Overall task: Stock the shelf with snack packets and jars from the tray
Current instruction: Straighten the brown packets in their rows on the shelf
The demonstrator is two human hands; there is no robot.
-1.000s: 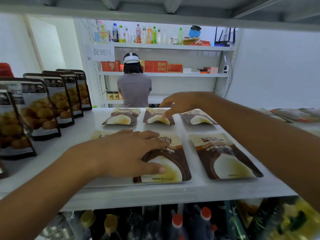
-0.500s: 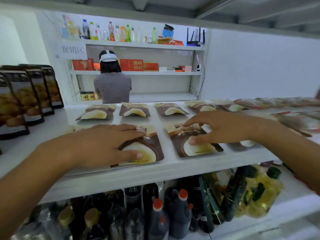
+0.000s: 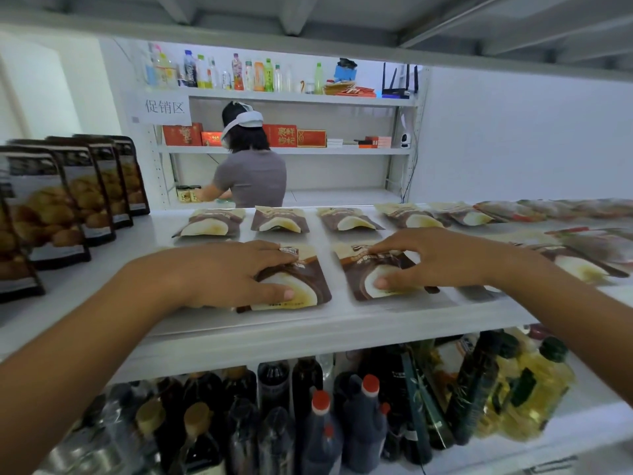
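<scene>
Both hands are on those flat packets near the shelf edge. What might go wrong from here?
1. The left hand and right hand press packets lying close to the front edge of the shelf; a slip toward the person might drop one onto the bottles below.
2. Upright pouches stand left of the left hand; a sideways sweep might topple them.

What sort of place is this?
Probably a small shop: a shelf of snack packets laid in rows, sauce and oil bottles below, a paper sign on the far rack.
</scene>
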